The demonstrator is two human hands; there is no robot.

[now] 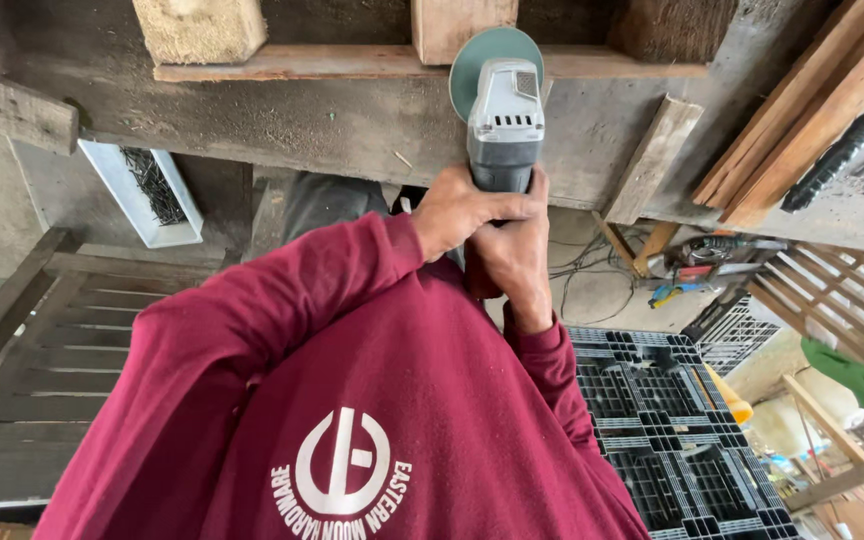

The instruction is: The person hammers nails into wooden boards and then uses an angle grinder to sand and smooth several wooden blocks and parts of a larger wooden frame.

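Note:
Both my hands grip the body of a grey angle grinder (505, 112) held out in front of me. My left hand (457, 208) wraps the handle from the left, its dark red sleeve running back toward me. Just below it, my right hand (514, 265) clasps the same handle. The grinder's green disc (474, 58) sits at the far end, against a pale wooden block (444, 22) and a long wooden plank (352, 62) of a pallet-like frame. I cannot tell whether the disc is spinning.
A white tray of dark nails (144, 190) lies at the left. A dark slatted wooden panel (42, 370) fills the lower left. A black plastic pallet (672, 440) lies at the lower right. Wooden slats (802, 120) lean at the upper right, with tools and cables (692, 270) below them. Another person's green sleeve (862, 380) shows at the right edge.

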